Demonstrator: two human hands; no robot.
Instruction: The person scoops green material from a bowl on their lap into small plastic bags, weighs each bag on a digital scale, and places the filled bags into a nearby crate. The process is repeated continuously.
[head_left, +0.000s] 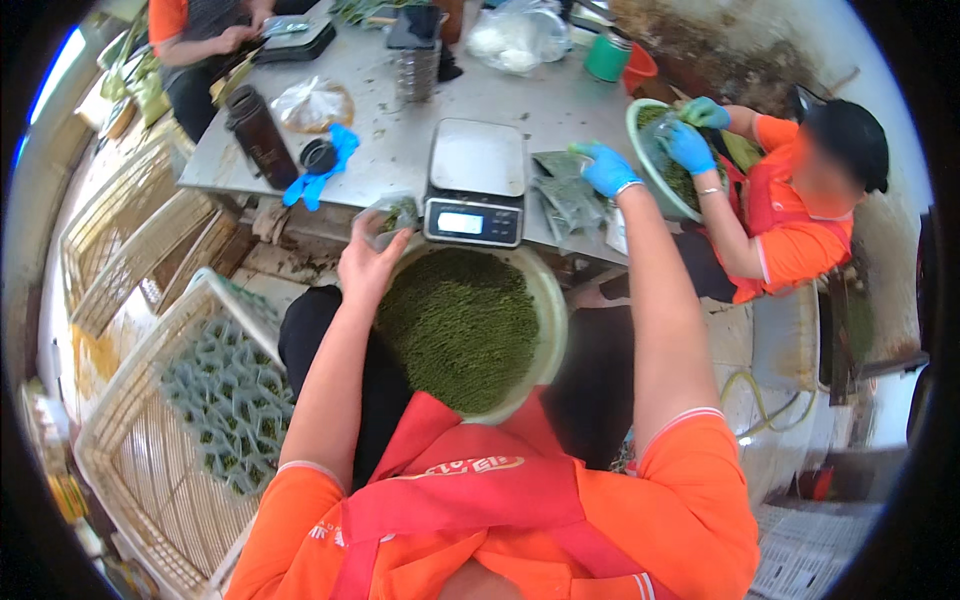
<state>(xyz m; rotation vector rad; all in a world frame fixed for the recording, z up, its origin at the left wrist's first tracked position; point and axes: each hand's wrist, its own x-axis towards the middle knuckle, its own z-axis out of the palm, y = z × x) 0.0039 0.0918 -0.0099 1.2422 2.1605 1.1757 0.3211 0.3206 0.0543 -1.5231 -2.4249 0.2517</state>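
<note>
The left hand (370,262) pinches a small, clear bag (399,214) with green bits in it, beside the scale (478,160). The right hand (607,170) is by flat packs (566,198); I can't tell if its fingers grip

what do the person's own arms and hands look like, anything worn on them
The left hand has no glove; the right hand wears a blue glove with a pale band at the wrist. Both forearms are uncovered below short orange sleeves, whose hems carry thin white edging.
</note>
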